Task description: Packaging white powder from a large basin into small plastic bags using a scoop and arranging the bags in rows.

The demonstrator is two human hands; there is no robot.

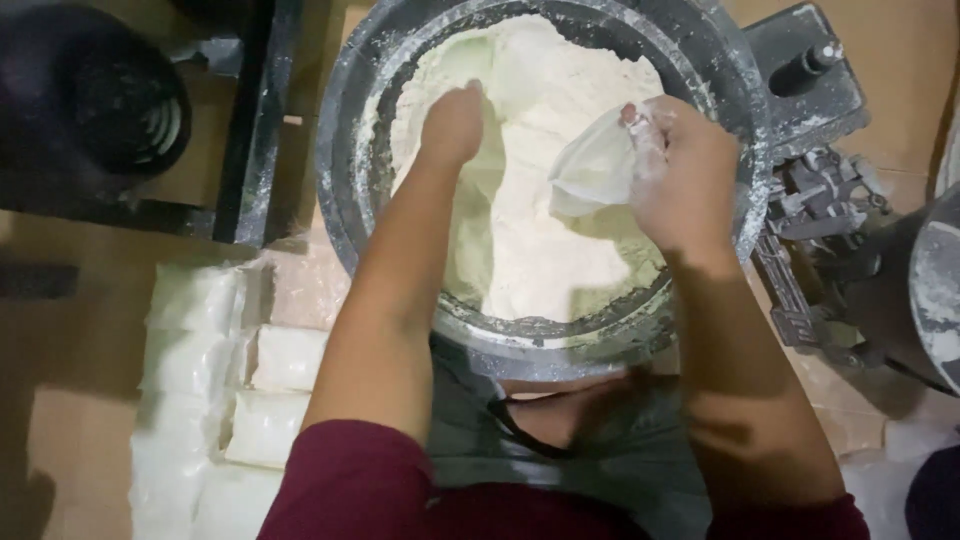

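A large dark metal bowl dusted with white holds a heap of pale flour. My left hand reaches down into the flour, fingers curled and partly buried in it. My right hand, coated in powder, grips the mouth of a thin clear plastic bag that hangs over the flour in the bowl's right half.
Several filled white packets lie stacked on the cardboard floor at the lower left. A dark machine frame stands to the bowl's right. A black round object sits at the upper left.
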